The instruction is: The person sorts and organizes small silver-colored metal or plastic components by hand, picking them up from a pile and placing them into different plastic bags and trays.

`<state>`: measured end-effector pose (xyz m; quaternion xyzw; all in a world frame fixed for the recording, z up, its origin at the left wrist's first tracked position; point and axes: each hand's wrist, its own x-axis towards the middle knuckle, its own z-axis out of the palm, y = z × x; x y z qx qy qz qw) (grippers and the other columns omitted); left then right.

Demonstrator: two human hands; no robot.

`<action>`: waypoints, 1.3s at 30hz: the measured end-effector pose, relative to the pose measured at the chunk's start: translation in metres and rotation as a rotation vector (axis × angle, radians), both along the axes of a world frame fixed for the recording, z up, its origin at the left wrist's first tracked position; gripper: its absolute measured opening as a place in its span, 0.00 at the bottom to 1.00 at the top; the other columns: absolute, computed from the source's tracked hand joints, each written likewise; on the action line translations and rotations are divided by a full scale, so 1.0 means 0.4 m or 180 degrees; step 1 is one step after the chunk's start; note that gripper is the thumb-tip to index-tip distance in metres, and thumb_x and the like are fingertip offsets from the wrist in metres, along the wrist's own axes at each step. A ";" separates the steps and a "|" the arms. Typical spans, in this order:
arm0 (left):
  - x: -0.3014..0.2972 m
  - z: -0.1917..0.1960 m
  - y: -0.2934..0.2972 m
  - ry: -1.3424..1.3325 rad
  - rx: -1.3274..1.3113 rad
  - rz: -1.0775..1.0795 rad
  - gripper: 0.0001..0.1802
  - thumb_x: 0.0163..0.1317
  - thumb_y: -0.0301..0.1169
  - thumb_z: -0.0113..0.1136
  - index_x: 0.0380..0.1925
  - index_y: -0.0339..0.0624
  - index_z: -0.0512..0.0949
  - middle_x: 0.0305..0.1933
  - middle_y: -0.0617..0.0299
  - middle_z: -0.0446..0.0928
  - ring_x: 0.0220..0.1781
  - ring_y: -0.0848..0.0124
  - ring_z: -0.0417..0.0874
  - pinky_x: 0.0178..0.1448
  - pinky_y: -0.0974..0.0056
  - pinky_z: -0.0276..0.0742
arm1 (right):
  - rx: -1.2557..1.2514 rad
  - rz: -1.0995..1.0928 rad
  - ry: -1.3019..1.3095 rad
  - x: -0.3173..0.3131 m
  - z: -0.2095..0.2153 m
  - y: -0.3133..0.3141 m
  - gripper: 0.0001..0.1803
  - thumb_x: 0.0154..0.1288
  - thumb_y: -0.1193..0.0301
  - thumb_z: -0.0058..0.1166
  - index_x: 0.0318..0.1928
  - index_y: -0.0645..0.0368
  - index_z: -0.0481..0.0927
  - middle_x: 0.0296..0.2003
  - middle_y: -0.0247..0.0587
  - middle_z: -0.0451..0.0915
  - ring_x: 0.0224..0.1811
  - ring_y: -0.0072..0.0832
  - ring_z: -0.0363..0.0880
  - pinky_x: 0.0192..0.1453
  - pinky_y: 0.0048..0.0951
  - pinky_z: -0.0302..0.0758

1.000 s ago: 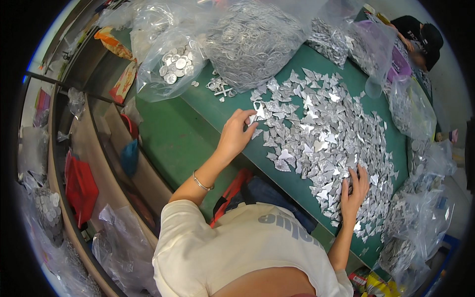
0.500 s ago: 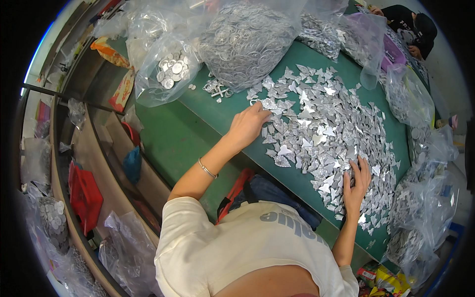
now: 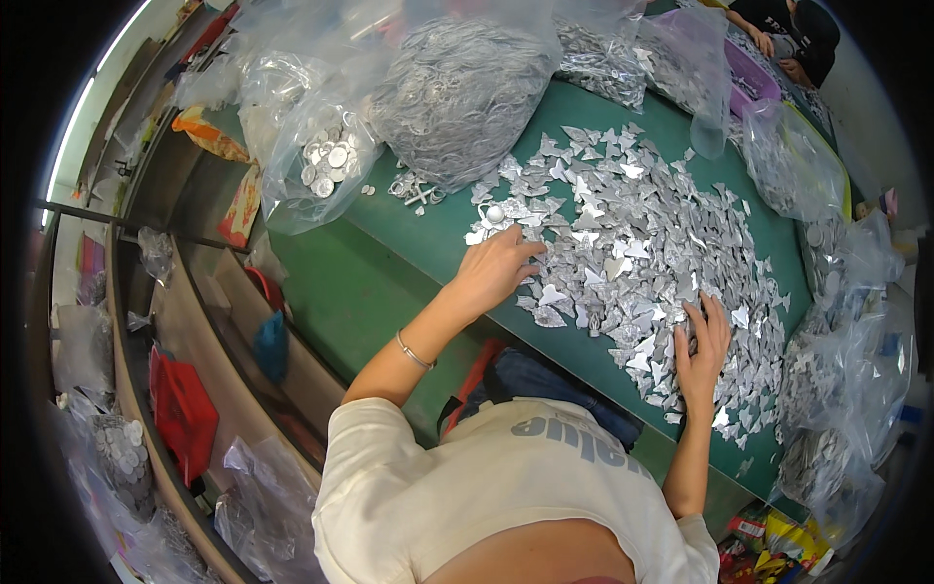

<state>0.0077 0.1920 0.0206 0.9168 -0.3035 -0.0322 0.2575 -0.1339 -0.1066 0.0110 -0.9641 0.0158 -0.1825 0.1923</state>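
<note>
A wide heap of small, flat, silver metal pieces (image 3: 623, 263), many pointed or winged in outline, covers much of the green table (image 3: 593, 102). My left hand (image 3: 498, 271) is at the heap's left edge, fingers bent and slightly apart, fingertips touching the pieces. I see nothing held in it, though part of its underside is hidden. Just beyond its fingertips lies a shiny round piece (image 3: 494, 214). On the near right of the heap rests my right hand (image 3: 702, 355), its fingers spread over the pieces.
A big clear bag of silver parts (image 3: 462, 97) stands at the back, beside a bag of round discs (image 3: 331, 161). More filled bags (image 3: 827, 389) line the right edge. Shelves (image 3: 224, 341) with a red bin (image 3: 180, 414) are at left. Another person (image 3: 788, 39) sits at far right.
My left hand has drawn back toward me along the heap's edge, uncovering the round piece. My right hand stays on the heap. The whole view has shifted slightly.
</note>
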 end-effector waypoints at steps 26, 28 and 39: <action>0.080 -0.052 0.027 0.0056 -0.1590 0.1099 0.05 0.55 0.24 0.57 0.30 0.31 0.77 0.24 0.57 0.71 0.23 0.70 0.69 0.29 0.67 0.65 | 0.0017 -0.0025 0.0058 -0.004 -0.007 0.003 0.16 0.57 0.74 0.51 0.48 0.59 0.75 0.58 0.43 0.67 0.64 0.43 0.59 0.66 0.42 0.51; 0.079 -0.047 0.022 -0.0258 -0.1522 0.1092 0.05 0.55 0.25 0.58 0.30 0.33 0.78 0.26 0.56 0.71 0.24 0.66 0.71 0.29 0.65 0.67 | 0.0002 -0.0038 0.0076 -0.006 -0.007 0.002 0.16 0.57 0.74 0.51 0.48 0.59 0.74 0.58 0.43 0.67 0.64 0.43 0.58 0.66 0.42 0.51; 0.127 -0.053 0.046 -0.0347 -0.0568 0.1007 0.14 0.49 0.35 0.64 0.34 0.40 0.78 0.40 0.58 0.74 0.35 0.56 0.79 0.38 0.57 0.73 | -0.0005 -0.0034 0.0082 -0.005 -0.008 -0.002 0.16 0.58 0.73 0.50 0.49 0.58 0.74 0.58 0.42 0.66 0.64 0.43 0.58 0.66 0.42 0.51</action>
